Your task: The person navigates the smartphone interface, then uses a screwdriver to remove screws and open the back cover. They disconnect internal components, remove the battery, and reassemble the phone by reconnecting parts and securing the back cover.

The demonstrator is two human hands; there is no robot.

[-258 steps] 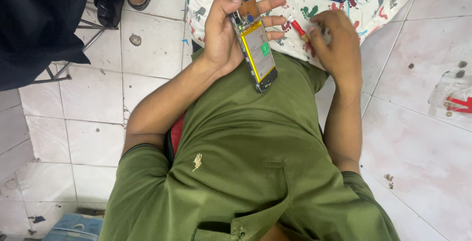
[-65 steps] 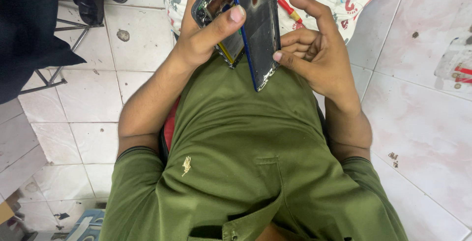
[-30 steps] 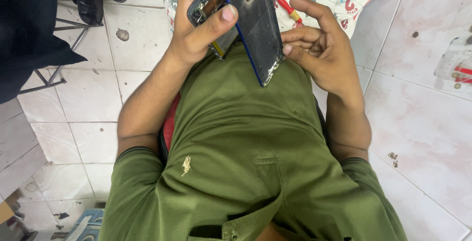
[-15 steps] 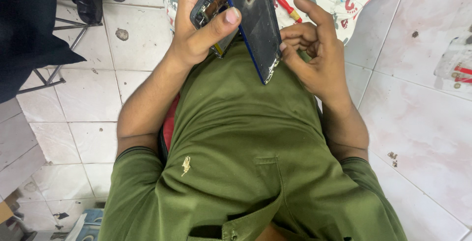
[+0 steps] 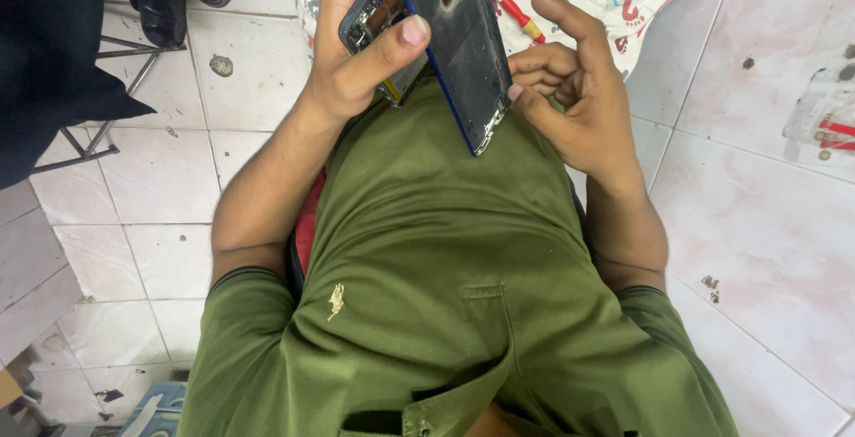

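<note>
Left hand [image 5: 361, 54] raised, fingers curled, thumb pressed across the front. Right hand [image 5: 579, 98] alongside, fingers bent, index finger extended.
</note>
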